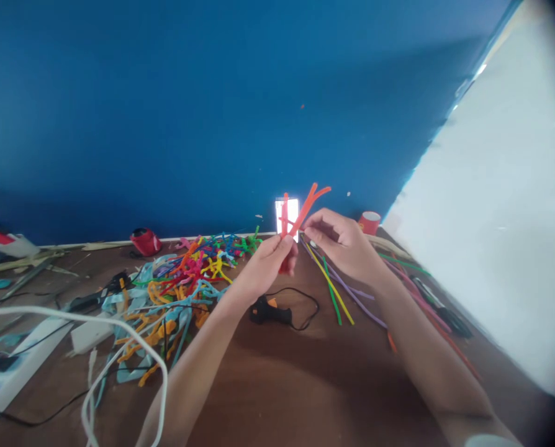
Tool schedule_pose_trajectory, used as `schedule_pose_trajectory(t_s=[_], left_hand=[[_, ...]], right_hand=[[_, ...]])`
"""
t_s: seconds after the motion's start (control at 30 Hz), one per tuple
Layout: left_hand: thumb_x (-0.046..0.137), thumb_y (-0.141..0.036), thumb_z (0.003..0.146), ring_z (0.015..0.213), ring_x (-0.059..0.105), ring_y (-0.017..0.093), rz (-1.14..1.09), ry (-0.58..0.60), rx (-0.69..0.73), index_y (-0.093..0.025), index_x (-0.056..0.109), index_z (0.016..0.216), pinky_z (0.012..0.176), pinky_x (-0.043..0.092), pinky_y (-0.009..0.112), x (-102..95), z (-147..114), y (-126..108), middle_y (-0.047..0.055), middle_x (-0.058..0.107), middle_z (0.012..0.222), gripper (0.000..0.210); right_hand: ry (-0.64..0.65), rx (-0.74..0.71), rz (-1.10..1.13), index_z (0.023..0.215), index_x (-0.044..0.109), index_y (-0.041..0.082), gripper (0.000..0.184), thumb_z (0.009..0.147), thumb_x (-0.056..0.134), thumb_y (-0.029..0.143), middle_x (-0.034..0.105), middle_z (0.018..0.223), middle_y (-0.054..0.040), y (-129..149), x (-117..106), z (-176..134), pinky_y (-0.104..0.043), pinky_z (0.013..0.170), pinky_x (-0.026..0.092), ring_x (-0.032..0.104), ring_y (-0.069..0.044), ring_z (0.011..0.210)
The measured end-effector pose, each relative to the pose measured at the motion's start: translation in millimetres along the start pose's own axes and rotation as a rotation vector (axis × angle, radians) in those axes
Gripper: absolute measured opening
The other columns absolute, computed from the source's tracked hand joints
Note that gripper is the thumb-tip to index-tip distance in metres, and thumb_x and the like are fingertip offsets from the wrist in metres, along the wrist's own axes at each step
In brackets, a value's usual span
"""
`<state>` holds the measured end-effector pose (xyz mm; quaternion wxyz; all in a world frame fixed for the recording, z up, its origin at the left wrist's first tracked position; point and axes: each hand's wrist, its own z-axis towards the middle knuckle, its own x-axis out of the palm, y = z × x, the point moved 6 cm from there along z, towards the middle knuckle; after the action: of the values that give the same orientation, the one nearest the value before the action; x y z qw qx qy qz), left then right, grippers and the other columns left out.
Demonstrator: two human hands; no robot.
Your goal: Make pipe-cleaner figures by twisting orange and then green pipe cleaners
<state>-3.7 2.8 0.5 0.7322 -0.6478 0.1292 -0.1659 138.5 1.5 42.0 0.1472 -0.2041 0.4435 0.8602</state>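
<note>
My left hand (276,257) is closed around the lower part of some red-orange pipe cleaners (304,210), whose fuzzy ends fan upward above the fingers. Just to the right, my right hand (336,239) pinches with thumb and forefinger at a thin reddish strand that crosses the bunch. How that strand joins the others is too small to make out. Behind the hands a bright lit screen (293,214) stands against the wall. On the table below my left hand lies a black glue gun (270,311) with an orange trigger and a dark cord.
A heap of multicoloured bent pipe cleaners (191,273) spreads at the left. Straight yellow and green pipe cleaners (332,287) lie near my right forearm. A white cable (163,372) loops by a power strip (23,366). Red containers (146,242) stand along the blue wall (203,112).
</note>
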Motion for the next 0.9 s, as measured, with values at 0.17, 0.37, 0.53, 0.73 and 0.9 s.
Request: schedule_pose_trajectory(t_s=[0.17,0.37,0.53,0.73,0.9], left_hand=[[0.049,-0.047,0.097,0.062,0.058,0.011,-0.018,0.029,-0.002,-0.017,0.051,0.08,0.059,0.046,0.023,-4.8,-1.9,-3.1,0.001,0.06,0.07,0.035],[0.049,-0.05,0.096,0.052,0.05,0.006,-0.098,-0.012,-0.082,-0.019,0.046,0.082,0.041,0.031,0.016,-14.3,-4.8,-8.7,-0.002,0.052,0.072,0.034],[0.047,-0.039,0.095,0.041,0.02,0.001,-0.225,0.054,-0.161,-0.019,0.037,0.077,0.04,0.008,0.018,-17.8,-1.7,-4.9,-0.007,0.034,0.067,0.028],[0.039,-0.031,0.088,0.046,0.027,0.004,-0.221,0.053,-0.18,-0.016,0.05,0.079,0.043,0.017,0.02,-23.1,0.9,-1.5,-0.004,0.04,0.068,0.021],[0.054,-0.035,0.091,0.058,0.044,0.007,-0.039,0.089,-0.123,-0.015,0.062,0.09,0.053,0.032,0.019,-21.3,-0.6,-0.7,0.001,0.057,0.076,0.021]], right_hand=[[0.018,0.009,0.013,0.101,0.064,0.021,0.016,0.095,0.055,0.033,0.068,0.091,-0.0027,6.7,2.9,-7.0,-0.027,0.069,0.045,0.06,-0.015,0.078],[0.063,0.03,-0.046,0.108,0.063,0.022,0.016,0.095,0.052,0.025,0.072,0.102,-0.0049,10.5,2.0,-15.1,-0.031,0.08,0.05,0.067,-0.019,0.093],[0.067,0.063,-0.111,0.104,0.064,0.024,0.015,0.096,0.055,0.033,0.074,0.105,-0.0048,11.2,0.7,-19.0,-0.034,0.082,0.052,0.071,-0.022,0.097],[0.047,0.043,-0.104,0.104,0.064,0.024,0.014,0.096,0.055,0.029,0.075,0.102,-0.0038,17.3,3.7,-21.2,-0.033,0.082,0.053,0.072,-0.022,0.095],[-0.023,0.026,-0.12,0.109,0.064,0.025,0.016,0.095,0.055,0.028,0.074,0.102,-0.0032,20.9,4.8,-23.8,-0.029,0.073,0.051,0.072,-0.02,0.089]])
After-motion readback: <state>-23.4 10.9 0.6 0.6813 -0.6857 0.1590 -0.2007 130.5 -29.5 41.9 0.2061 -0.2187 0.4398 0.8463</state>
